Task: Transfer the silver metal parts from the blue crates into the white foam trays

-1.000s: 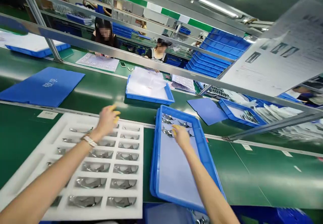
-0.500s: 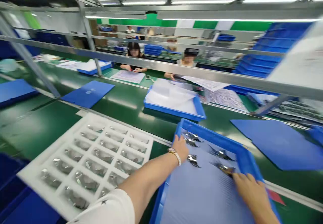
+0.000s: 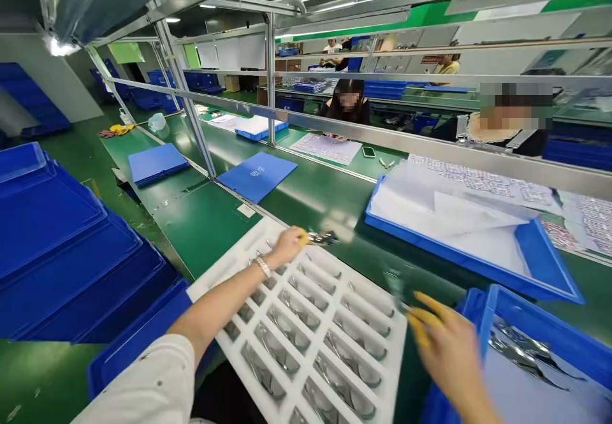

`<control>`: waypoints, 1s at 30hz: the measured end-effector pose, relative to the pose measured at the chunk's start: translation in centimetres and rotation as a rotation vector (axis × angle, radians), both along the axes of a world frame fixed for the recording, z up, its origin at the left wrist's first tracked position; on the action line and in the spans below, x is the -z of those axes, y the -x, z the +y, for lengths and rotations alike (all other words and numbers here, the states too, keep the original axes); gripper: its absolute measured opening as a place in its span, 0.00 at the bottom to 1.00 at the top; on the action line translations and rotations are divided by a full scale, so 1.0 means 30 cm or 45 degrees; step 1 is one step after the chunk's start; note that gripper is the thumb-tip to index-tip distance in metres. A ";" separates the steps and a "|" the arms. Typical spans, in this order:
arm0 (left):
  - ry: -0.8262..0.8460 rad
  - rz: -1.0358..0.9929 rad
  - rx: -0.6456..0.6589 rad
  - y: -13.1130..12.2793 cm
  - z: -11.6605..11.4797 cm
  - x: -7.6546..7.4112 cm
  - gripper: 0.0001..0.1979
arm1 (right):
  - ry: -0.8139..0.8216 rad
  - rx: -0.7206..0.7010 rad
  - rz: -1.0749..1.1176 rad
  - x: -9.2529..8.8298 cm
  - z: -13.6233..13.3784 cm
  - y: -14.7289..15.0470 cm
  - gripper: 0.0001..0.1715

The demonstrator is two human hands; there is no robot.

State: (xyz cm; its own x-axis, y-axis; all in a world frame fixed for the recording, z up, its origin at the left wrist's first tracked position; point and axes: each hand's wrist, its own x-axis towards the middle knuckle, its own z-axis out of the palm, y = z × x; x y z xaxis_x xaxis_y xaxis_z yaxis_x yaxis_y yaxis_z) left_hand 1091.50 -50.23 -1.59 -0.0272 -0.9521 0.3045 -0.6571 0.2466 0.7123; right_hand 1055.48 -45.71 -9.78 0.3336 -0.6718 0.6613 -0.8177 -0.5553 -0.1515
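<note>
A white foam tray (image 3: 310,303) with rows of slots lies in front of me, a clear curved lens in many of them. My left hand (image 3: 288,245) is closed on a dark, shiny curved piece (image 3: 323,238) above the tray's far edge. My right hand (image 3: 442,341), blurred, pinches a clear lens (image 3: 394,284) between the tray and a blue bin (image 3: 490,303). Yellow covers show on fingertips of both hands. Inside the bin, several shiny curved pieces (image 3: 526,354) rest on a pale sheet.
Stacked blue bins (image 3: 62,245) stand at the left. A paper-lined blue tray (image 3: 459,245) and blue sheets (image 3: 258,175) lie on the green bench. A metal rail (image 3: 335,124) crosses beyond; people sit behind it.
The view has swung left. My left hand has moved from the blue bin to above the foam tray with a shiny piece. My right hand has left the bin and now has a clear lens.
</note>
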 end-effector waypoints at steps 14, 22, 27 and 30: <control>-0.412 -0.174 -0.168 -0.625 0.028 0.139 0.09 | -0.705 -0.334 0.595 -0.165 -0.336 -0.800 0.19; -0.377 -0.371 -0.007 -0.645 0.034 0.095 0.10 | -1.021 -0.242 0.935 -0.182 -0.405 -0.893 0.21; -0.313 -0.672 0.163 -0.636 0.033 0.010 0.11 | -0.836 -0.245 0.869 -0.261 -0.355 -0.948 0.20; -0.375 -0.683 0.126 -0.614 0.035 -0.007 0.10 | -0.526 -0.498 0.649 -0.323 -0.287 -1.003 0.21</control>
